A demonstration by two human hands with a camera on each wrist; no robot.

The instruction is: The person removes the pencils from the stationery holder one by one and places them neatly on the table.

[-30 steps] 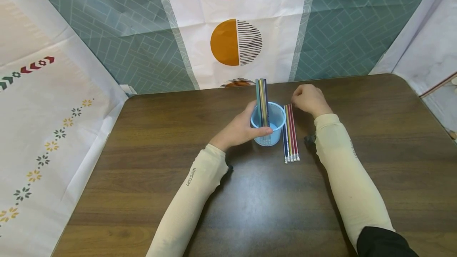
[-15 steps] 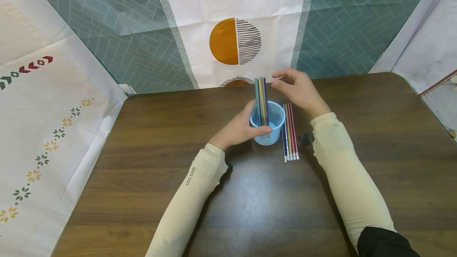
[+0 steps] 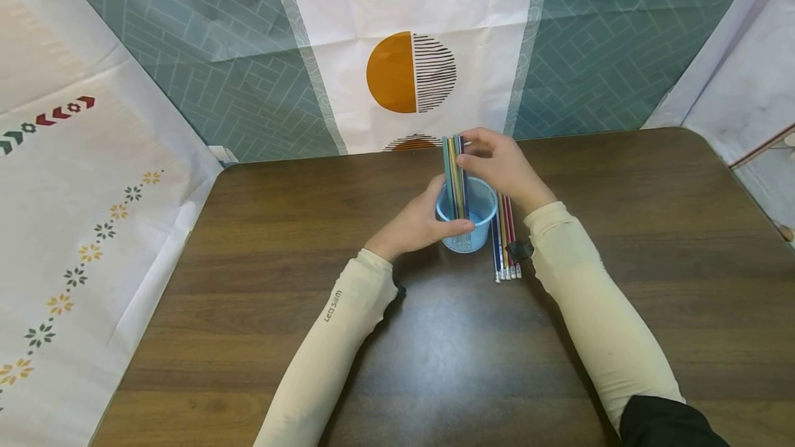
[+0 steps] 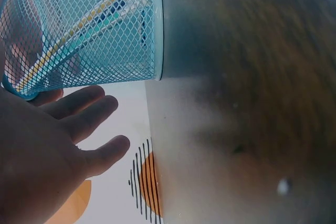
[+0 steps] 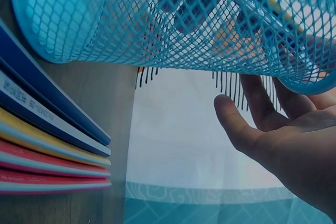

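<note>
A light-blue mesh pencil cup (image 3: 482, 234) stands near the far side of the table, with a bunch of pencils (image 3: 455, 181) leaning upright in its left part. My left hand (image 3: 415, 225) grips the cup from the left, thumb across its near side, other fingers behind. At the top of the pencils, the thumb and fingers of my right hand (image 3: 500, 170) pinch the bunch. Several pencils (image 5: 52, 140), blue, yellow and red, lie side by side just right of the cup, their eraser ends toward me. Through the mesh, the left wrist view shows pencils (image 4: 68, 40) slanting inside.
The brown wooden table (image 3: 248, 323) ends close behind the cup, at a hanging cloth (image 3: 472, 88) with orange circles. A black strap piece (image 3: 520, 250) at my right wrist overlaps the loose pencils. White patterned cloth (image 3: 93, 226) hangs at left.
My right hand has risen from the table behind the loose pencils and moved left to the tops of the pencils in the cup. The left hand and the cup stay in place.
</note>
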